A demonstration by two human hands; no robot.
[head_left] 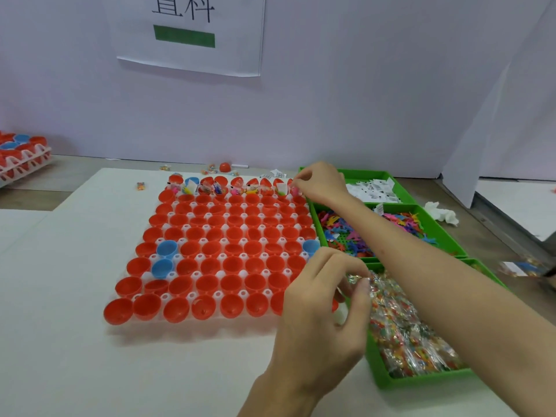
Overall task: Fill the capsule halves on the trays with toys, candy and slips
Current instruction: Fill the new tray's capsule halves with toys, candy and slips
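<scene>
The tray (242, 293) sits mid-frame on the table (75, 296), with three green bins (421, 382) lined up just beside its right edge. The likely reason is that slips (373, 189), toys (346, 233) and candy (403, 332) all stay within a short reach of the capsule halves (231, 305). Only the top row of halves holds anything; every row below it shows bare cups, so the filling appears to run row by row from the top of the frame downward.

The right hand (322, 182) reaches up across the bins to the right end of that top row. Its fingers (298, 178) are drawn together in a pinch directly over the last cup there. A pink piece shows in the cup just under the fingertips, but whether they grip anything is too small to tell.

The left hand (325, 299) waits at lower centre, over the tray's lower right corner and against the candy bin. Its fingers are curled, with thumb and fingertips clamped on a clear packet of candy. It is probably held ready so the next cups can be fed without a second trip to the bin.
</scene>
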